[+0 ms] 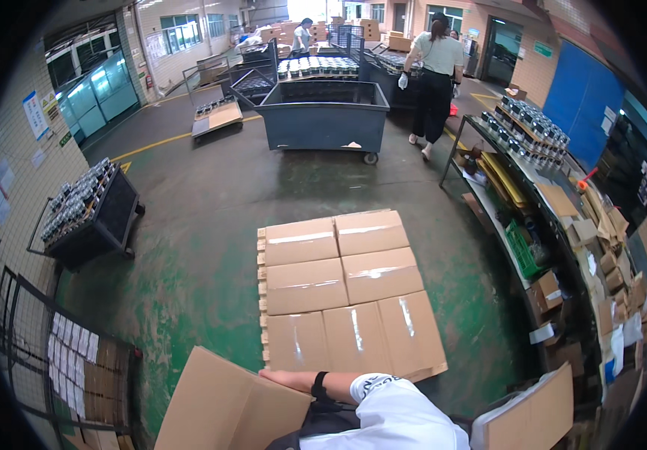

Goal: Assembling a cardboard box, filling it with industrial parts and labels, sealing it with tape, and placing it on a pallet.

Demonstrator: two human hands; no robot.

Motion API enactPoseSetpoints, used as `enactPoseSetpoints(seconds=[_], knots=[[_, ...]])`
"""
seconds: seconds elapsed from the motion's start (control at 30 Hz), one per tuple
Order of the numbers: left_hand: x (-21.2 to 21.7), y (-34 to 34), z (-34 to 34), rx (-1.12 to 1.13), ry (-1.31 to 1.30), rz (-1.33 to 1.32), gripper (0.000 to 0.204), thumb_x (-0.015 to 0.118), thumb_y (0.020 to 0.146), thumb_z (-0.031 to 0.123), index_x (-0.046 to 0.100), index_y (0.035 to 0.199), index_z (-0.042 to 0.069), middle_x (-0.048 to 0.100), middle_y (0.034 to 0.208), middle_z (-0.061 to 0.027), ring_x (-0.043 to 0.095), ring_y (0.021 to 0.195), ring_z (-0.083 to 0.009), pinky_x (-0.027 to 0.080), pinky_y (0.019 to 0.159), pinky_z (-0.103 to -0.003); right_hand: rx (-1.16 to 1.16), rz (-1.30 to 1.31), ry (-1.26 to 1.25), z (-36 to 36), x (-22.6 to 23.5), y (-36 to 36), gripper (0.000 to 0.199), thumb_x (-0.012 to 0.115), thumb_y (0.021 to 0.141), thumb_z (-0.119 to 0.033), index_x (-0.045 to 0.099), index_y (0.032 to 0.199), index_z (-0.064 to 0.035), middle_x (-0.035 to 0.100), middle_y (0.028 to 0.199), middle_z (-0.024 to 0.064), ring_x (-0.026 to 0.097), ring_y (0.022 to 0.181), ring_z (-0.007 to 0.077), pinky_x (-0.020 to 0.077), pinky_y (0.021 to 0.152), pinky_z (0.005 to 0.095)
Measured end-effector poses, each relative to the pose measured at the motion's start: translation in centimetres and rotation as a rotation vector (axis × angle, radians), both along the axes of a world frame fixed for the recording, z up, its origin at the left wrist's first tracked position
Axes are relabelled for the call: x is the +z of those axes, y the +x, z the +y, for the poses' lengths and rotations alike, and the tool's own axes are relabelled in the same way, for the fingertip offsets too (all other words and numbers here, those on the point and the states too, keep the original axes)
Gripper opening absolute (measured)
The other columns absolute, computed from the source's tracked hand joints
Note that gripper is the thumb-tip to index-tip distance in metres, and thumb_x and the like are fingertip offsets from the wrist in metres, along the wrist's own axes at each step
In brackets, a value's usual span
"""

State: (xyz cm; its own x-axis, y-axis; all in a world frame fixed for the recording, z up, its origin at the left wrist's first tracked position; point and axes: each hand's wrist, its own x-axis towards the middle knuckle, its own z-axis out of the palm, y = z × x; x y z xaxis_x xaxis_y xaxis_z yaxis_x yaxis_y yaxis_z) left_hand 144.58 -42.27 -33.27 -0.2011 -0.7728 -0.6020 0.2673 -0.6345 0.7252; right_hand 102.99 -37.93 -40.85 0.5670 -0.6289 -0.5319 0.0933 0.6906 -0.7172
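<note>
My right hand (284, 379) reaches across to the left at the bottom of the view, a black band on its wrist. It is closed on the upper edge of a brown cardboard box (226, 401), whose large panels tilt upward close to me. Part of its fingers is hidden behind the cardboard. My left hand does not show. Just ahead, closed cartons (308, 285) sealed with clear tape lie side by side on a wooden pallet (263, 300).
An open carton (530, 416) with a plastic liner stands at lower right. Shelving (489, 180) runs along the right. A grey wheeled bin (327, 131) is ahead; a loaded cart (91, 225) and a wire cage (8, 322) stand left. A person (436, 67) walks beyond.
</note>
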Motion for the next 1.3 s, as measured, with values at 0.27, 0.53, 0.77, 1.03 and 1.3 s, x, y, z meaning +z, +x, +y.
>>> enactPoseSetpoints(seconds=[0.27,0.53,0.77,1.03,1.3], knots=[[2.2,21.7,-10.8,0.043,0.103,0.041,0.061,0.038,0.088,0.055,0.06,0.116,0.005,0.065,0.105,-0.0115,0.061,0.096,-0.0287,0.049,0.085,-0.042,-0.212,-0.228,0.212,-9.4,1.4,13.1,0.059,0.024,0.101,-0.046,0.046,0.134,-0.0022,0.051,0.134,0.0105,0.049,0.121,0.0222,0.0397,0.102,0.0373],[3.4,17.6,-33.8,-0.135,0.319,-0.043,0.062,0.038,0.087,0.056,0.061,0.113,0.005,0.065,0.103,-0.0132,0.062,0.092,-0.0291,0.05,0.083,-0.041,-0.606,-0.332,0.286,-15.6,-1.7,15.0,0.06,0.024,0.101,-0.046,0.035,0.142,-0.0039,0.045,0.139,0.0113,0.048,0.123,0.0216,0.0396,0.102,0.0361],[4.3,-6.4,-56.1,-0.426,0.409,-0.246,0.054,0.038,0.087,0.05,0.062,0.107,0.006,0.066,0.095,-0.0133,0.064,0.086,-0.0278,0.051,0.081,-0.041,-1.133,-0.071,0.181,-25.0,-9.4,9.5,0.056,0.033,0.099,-0.045,0.051,0.128,-0.0007,0.061,0.116,0.0111,0.06,0.102,0.0213,0.0492,0.087,0.0337],[-5.2,-31.2,-77.5,-0.995,0.238,-0.173,0.034,0.038,0.095,0.035,0.059,0.087,0.01,0.064,0.082,-0.0052,0.06,0.072,-0.0196,0.049,0.072,-0.037,-1.35,-0.179,0.417,-28.4,-8.5,7.1,0.054,0.034,0.099,-0.045,0.05,0.128,-0.0022,0.06,0.118,0.0108,0.059,0.105,0.0212,0.048,0.089,0.0346],[-16.0,-58.7,-79.1,-1.409,0.503,-0.357,0.033,0.043,0.09,0.035,0.059,0.091,0.007,0.065,0.084,-0.0074,0.061,0.074,-0.021,0.047,0.072,-0.038,-1.659,-0.169,0.57,-34.4,-9.9,12.7,0.052,0.035,0.099,-0.044,0.05,0.129,-0.0037,0.059,0.12,0.0104,0.057,0.107,0.0212,0.0469,0.09,0.0355]])
